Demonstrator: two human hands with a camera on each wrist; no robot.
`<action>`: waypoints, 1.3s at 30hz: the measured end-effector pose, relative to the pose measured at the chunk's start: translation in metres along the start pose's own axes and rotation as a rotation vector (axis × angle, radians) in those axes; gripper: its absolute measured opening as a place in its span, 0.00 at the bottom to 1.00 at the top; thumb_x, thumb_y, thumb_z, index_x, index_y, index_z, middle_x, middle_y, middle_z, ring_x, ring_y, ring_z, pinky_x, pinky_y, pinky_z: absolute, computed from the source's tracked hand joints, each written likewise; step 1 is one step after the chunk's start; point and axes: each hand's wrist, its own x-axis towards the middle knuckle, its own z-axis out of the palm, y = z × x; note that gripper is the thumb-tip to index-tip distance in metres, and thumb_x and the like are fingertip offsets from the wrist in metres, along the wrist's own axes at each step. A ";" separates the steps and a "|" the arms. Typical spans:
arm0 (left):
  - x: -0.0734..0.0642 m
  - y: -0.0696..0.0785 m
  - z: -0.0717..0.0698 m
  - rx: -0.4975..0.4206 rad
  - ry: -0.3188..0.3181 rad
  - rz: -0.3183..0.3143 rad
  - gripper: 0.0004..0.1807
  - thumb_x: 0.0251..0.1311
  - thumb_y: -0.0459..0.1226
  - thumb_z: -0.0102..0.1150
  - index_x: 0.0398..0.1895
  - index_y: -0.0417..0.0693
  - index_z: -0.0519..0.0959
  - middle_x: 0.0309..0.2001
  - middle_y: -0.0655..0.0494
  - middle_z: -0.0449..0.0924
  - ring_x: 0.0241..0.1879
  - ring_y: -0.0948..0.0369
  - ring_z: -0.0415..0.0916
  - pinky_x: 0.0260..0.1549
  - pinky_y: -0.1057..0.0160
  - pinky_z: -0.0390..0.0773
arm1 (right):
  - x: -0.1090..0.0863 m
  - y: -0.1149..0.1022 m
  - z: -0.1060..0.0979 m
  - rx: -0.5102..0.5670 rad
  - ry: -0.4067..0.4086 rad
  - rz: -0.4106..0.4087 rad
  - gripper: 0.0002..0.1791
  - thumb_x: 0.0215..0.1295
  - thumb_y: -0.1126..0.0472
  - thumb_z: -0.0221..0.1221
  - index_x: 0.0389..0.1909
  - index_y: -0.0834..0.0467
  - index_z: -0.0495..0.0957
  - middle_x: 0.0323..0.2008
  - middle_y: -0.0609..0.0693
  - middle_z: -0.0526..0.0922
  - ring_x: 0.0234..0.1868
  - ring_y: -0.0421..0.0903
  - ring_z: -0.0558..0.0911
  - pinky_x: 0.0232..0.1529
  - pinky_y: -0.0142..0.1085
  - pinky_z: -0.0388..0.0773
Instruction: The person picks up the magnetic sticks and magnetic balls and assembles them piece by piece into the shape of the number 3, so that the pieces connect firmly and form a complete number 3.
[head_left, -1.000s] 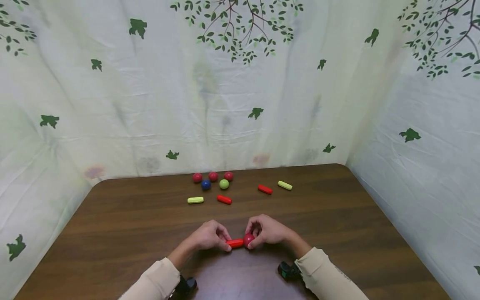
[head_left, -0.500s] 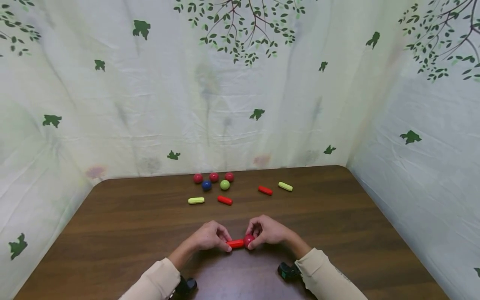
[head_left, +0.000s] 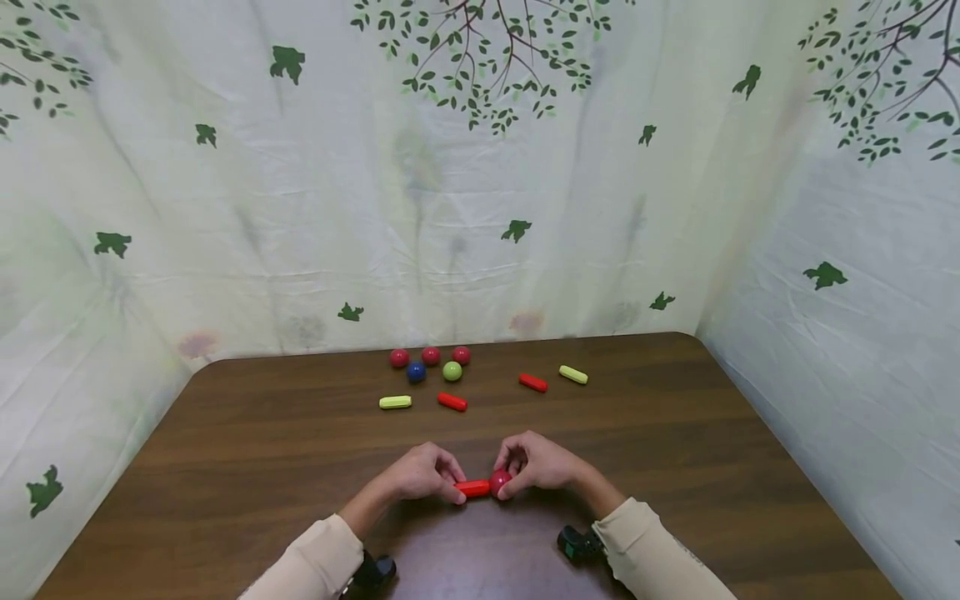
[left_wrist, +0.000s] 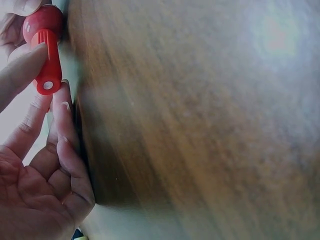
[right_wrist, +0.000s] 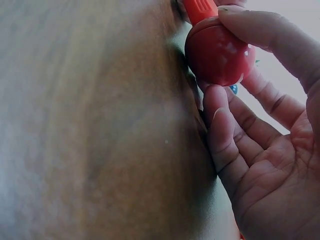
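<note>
My left hand [head_left: 426, 473] pinches a short red ridged rod [head_left: 474, 488] between thumb and fingers, low over the front of the table. In the left wrist view the near end of the rod [left_wrist: 49, 72] has a pale round spot. Its far end meets a dark red ball [head_left: 500, 482], which my right hand [head_left: 538, 462] grips between thumb and fingertips. The ball [right_wrist: 220, 52] fills that grip in the right wrist view, with the orange-red rod [right_wrist: 200, 9] against its upper side. The other fingers of both hands curl close to the tabletop.
Farther back on the brown table [head_left: 300, 433] lie several dark red balls [head_left: 431, 356], a blue ball [head_left: 416, 372] and a green ball [head_left: 452, 371]. Two yellow-green rods [head_left: 395, 402] and two red rods [head_left: 452, 402] lie around them. A leaf-patterned curtain [head_left: 315, 208] encloses the table.
Both hands keep their hold on the rod and the ball, which stay together. Only the head view has shifted slightly.
</note>
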 end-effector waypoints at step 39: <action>-0.009 -0.014 -0.016 -0.158 -0.013 0.046 0.11 0.52 0.33 0.69 0.38 0.37 0.82 0.27 0.57 0.80 0.28 0.64 0.73 0.29 0.65 0.72 | -0.002 0.004 0.002 0.044 0.014 -0.035 0.13 0.48 0.71 0.71 0.33 0.66 0.78 0.23 0.47 0.76 0.23 0.39 0.72 0.24 0.27 0.67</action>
